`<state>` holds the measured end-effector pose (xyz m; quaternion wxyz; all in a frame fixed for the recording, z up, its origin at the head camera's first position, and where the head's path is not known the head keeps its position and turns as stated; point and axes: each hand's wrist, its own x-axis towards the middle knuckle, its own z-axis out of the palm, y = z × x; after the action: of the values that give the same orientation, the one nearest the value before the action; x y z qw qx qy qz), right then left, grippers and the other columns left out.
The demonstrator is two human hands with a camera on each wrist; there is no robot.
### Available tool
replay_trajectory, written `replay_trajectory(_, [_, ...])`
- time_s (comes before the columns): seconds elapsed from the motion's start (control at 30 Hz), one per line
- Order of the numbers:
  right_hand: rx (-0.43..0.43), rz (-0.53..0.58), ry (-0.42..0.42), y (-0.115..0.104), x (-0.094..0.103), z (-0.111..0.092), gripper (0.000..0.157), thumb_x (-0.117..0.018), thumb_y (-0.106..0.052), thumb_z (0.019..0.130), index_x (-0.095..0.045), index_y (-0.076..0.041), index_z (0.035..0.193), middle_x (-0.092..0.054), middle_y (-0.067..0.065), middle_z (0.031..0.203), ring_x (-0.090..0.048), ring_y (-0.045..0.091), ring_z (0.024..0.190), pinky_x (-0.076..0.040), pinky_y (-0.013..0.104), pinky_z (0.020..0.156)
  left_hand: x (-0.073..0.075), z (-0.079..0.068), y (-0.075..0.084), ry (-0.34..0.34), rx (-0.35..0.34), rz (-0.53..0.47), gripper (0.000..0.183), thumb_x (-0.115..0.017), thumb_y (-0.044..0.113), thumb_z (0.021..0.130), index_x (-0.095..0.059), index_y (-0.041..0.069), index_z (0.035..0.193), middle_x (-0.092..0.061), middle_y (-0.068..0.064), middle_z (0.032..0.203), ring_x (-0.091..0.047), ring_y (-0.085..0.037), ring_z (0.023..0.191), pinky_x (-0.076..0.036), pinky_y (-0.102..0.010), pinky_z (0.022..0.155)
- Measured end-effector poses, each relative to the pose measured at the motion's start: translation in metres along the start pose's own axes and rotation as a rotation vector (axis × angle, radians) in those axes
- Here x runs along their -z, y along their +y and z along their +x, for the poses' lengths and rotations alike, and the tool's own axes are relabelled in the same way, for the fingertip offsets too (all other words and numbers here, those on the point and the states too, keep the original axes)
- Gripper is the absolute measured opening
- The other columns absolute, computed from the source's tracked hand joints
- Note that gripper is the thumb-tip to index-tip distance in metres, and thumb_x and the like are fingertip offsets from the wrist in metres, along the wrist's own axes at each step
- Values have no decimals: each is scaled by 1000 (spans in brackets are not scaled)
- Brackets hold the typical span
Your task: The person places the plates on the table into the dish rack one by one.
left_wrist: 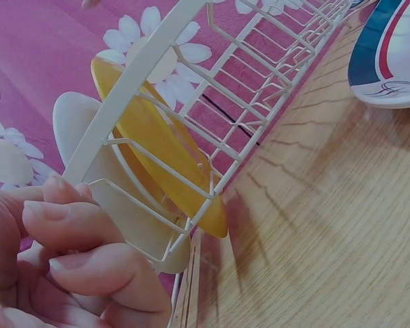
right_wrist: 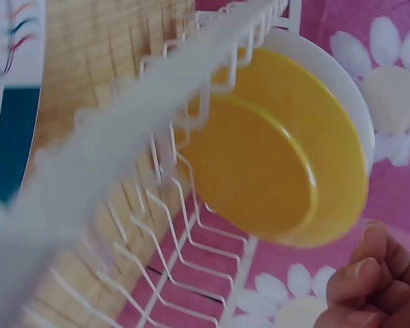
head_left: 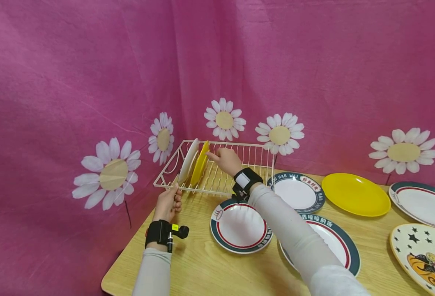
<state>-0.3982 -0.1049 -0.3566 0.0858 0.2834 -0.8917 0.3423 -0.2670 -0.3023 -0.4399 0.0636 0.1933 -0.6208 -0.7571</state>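
A cream wire rack (left_wrist: 126, 94) stands at the back of a wooden counter (head_left: 199, 263), with a white plate (head_left: 188, 162) and a yellow plate (head_left: 200, 166) upright side by side near its left end, both leaning slightly. The left hand (head_left: 169, 203) is at the rack's front left, its fingers curled in and pinching the front rail, just beside the foot of the white plate. The right hand (head_left: 227, 160) is above the rack, next to the upper edge of the yellow plate; its fingers are loosely bent, and the right wrist view shows a small gap between them and the plate's rim. More plates lie flat on the counter. A red-ringed plate (head_left: 241, 228) is just in front of the rack, and a lettered plate (head_left: 296, 195) with a dark rim lies at its right end. Beyond that come a second yellow plate (head_left: 355, 195) and, at the far right, a teal-rimmed plate (head_left: 424, 203) cut off by the edge of the head view. Nearer the person, the right forearm partly covers another dark-rimmed plate (head_left: 332, 242), and a star-patterned plate (head_left: 409, 253) lies to its right. A pink backdrop (head_left: 306, 61) with white daisies hangs behind everything.
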Motion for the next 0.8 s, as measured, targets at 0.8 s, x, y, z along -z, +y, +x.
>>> replay_trajectory(0.8, [-4,10,129,87,127,-87,46,-55,-40,99,-47,-9,66,-37,0,58,-40,18,54,-33,31,56,0,1,1,-1,20,-20,38,-46,42,102,-52,6,95,-43,5,62,-35,-7,46,-29,-22,46])
